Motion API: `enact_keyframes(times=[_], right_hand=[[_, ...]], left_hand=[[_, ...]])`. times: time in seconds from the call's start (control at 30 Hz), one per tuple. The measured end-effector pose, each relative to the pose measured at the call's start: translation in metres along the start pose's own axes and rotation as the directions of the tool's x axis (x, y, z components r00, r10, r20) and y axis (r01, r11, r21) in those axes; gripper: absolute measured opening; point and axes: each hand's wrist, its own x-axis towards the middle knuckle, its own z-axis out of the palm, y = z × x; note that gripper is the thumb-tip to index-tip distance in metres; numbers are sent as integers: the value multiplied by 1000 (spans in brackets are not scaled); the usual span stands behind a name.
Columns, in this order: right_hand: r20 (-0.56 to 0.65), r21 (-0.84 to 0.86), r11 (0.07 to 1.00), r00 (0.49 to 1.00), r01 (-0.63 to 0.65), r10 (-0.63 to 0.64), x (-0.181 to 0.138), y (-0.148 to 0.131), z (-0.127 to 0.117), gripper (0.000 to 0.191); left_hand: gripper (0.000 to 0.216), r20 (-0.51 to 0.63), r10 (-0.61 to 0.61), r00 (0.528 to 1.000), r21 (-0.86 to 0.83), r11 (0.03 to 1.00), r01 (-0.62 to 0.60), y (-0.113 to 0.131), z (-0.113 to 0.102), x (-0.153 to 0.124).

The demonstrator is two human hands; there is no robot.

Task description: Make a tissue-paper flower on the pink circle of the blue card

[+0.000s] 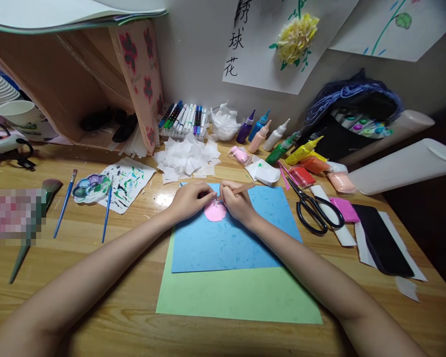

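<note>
A flattened round of pink clay [215, 212] lies on a blue sheet [230, 248], between my two hands. My left hand [193, 200] rests at the clay's upper left, thumb and fingers pinched together near its top edge. Whatever sits between those fingertips is too small to make out. In my right hand [238, 202] is a brown wooden stick [244, 188], its upper end pointing right and its lower end hidden by my fingers. That hand touches the sheet just right of the clay. A small greyish bit shows at the clay's top, between the fingertips.
Under the blue sheet lies a green sheet [238, 295]. Black-handled scissors [314, 206] and a phone [384, 240] are to the right. Behind are white paper pieces [188, 156], markers [184, 119] and paint bottles [260, 136]. Paintbrushes [65, 203] and a palette [91, 188] lie left.
</note>
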Motion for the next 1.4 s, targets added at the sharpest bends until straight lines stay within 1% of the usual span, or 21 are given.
enact_keyframes(times=[0.13,0.33,0.4,0.63,0.83,0.93,1.03,1.13,1.23,1.4], right_hand=[[-10,-68,997,999,46,-47,-3,0,2,24],[-112,-20,994,988,109,-111,-6,2,-3,27],[-105,-27,993,988,113,-116,-6,3,-4,27],[-27,-56,992,993,116,-118,-5,7,-1,26],[12,-46,998,999,43,-42,-2,2,1,24],[38,-92,995,999,41,-38,0,-3,3,23],[29,-120,991,998,50,-47,-1,-5,3,23],[-5,-78,996,999,47,-47,-2,-3,1,24],[-35,-64,995,996,77,-79,-3,1,0,26],[5,-89,992,996,94,-94,-2,4,2,24]], left_hand=[[29,-1,-2,1000,5,1000,2,0,0,0],[29,2,-10,1000,15,1000,10,-1,0,0],[29,3,-6,1000,7,1000,6,-1,0,0],[28,-3,-3,1000,-8,1000,3,-1,1,0],[28,-2,-8,1000,-4,1000,8,-2,2,1],[26,0,-12,1000,6,1000,12,-2,1,0],[26,3,-17,1000,9,1000,17,-1,1,0],[28,8,-21,1000,6,1000,20,0,1,0],[28,15,-27,1000,1,1000,27,0,0,0],[28,15,-32,999,14,999,32,1,0,0]])
